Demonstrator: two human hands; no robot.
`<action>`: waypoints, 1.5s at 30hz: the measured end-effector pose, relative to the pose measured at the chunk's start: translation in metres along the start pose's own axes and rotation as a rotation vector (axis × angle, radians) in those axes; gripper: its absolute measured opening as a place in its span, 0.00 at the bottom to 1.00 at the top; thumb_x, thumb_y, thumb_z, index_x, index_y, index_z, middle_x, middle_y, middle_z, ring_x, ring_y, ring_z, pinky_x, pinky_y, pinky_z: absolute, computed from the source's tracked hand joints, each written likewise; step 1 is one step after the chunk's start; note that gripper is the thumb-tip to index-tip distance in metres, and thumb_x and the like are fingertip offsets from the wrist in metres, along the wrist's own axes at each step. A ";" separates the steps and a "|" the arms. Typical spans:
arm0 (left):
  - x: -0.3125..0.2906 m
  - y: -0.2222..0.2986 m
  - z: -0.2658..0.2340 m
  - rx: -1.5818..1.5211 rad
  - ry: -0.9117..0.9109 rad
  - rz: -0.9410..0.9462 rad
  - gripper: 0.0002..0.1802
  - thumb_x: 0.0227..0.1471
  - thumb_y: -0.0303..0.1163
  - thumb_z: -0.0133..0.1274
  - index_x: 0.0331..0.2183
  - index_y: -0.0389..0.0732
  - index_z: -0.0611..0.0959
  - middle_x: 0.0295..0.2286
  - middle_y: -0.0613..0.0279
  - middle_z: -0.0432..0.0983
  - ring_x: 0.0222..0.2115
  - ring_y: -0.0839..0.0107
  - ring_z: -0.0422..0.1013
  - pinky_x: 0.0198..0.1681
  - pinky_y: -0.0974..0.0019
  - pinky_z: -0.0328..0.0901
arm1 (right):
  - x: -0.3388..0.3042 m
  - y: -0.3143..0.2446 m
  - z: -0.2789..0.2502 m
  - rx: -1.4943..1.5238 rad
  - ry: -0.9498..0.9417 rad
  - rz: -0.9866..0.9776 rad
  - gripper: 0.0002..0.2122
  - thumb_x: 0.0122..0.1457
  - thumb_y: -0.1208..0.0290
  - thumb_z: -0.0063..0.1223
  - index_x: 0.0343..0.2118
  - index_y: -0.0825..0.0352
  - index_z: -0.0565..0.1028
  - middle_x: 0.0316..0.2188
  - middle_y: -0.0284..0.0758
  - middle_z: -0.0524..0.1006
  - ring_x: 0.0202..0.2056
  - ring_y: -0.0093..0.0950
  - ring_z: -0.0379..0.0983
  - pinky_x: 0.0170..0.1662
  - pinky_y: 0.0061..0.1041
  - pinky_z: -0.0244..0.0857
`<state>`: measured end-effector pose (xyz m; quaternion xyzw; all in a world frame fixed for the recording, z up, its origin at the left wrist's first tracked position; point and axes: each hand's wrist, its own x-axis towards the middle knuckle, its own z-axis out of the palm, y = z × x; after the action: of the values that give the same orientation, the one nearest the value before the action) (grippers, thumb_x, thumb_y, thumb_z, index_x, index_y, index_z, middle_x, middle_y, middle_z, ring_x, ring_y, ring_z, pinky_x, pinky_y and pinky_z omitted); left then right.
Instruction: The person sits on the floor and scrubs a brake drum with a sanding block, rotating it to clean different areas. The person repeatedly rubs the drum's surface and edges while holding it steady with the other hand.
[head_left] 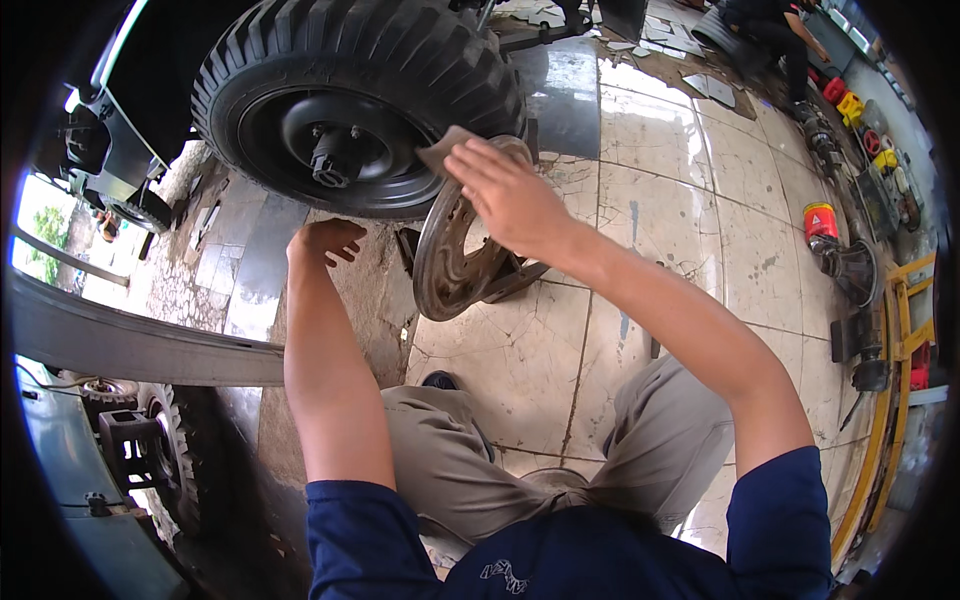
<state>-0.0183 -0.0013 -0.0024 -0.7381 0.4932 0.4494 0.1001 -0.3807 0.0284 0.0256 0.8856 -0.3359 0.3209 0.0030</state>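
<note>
A worn, rusty metal wheel disc (437,270) with slots stands tilted in front of me, on a dark metal support (515,280). My right hand (508,195) lies over its upper edge, fingers stretched and close together. Under those fingers is a brown sheet that looks like sandpaper (436,155), its free end jutting out to the left. My left hand (328,240) hangs to the left of the disc, below the big tyre, with loosely bent fingers and nothing in them. The palm of my right hand hides part of the disc's top.
A large black treaded tyre (350,50) on a vehicle is just beyond the disc. Along the right wall lie vehicle parts, a red can (820,221) and a yellow metal frame (905,330). A grey beam (150,335) juts in from the left. Another person (775,40) is at the far right.
</note>
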 end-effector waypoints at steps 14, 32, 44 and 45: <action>-0.005 0.026 -0.024 -0.146 0.030 0.294 0.34 0.59 0.56 0.49 0.62 0.51 0.67 0.53 0.60 0.73 0.51 0.63 0.73 0.51 0.49 0.67 | 0.004 0.019 -0.011 0.021 0.002 -0.178 0.18 0.67 0.66 0.43 0.59 0.61 0.70 0.61 0.34 0.68 0.64 0.30 0.60 0.65 0.39 0.54; -0.018 0.075 0.077 -0.101 0.137 0.306 0.34 0.58 0.39 0.52 0.63 0.49 0.62 0.50 0.53 0.74 0.45 0.58 0.76 0.36 0.53 0.77 | -0.051 0.097 -0.025 -0.264 -0.883 0.310 0.19 0.60 0.67 0.51 0.55 0.62 0.70 0.38 0.40 0.81 0.41 0.41 0.78 0.41 0.41 0.73; -0.044 0.089 0.084 0.045 0.265 0.276 0.23 0.57 0.48 0.50 0.41 0.38 0.84 0.21 0.56 0.80 0.16 0.70 0.76 0.18 0.67 0.70 | -0.157 0.071 0.109 -0.452 -0.838 0.312 0.12 0.59 0.67 0.54 0.43 0.65 0.74 0.28 0.36 0.81 0.34 0.34 0.81 0.35 0.32 0.74; -0.043 0.090 0.086 0.087 0.251 0.257 0.23 0.57 0.47 0.50 0.39 0.37 0.84 0.21 0.56 0.80 0.17 0.70 0.76 0.19 0.66 0.71 | -0.161 0.068 0.113 -0.515 -0.789 0.310 0.10 0.60 0.68 0.51 0.43 0.65 0.75 0.27 0.35 0.81 0.32 0.33 0.81 0.33 0.31 0.74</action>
<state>-0.1449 0.0320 0.0073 -0.7145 0.6108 0.3411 0.0112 -0.4490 0.0459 -0.1697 0.8497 -0.5074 -0.1355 0.0467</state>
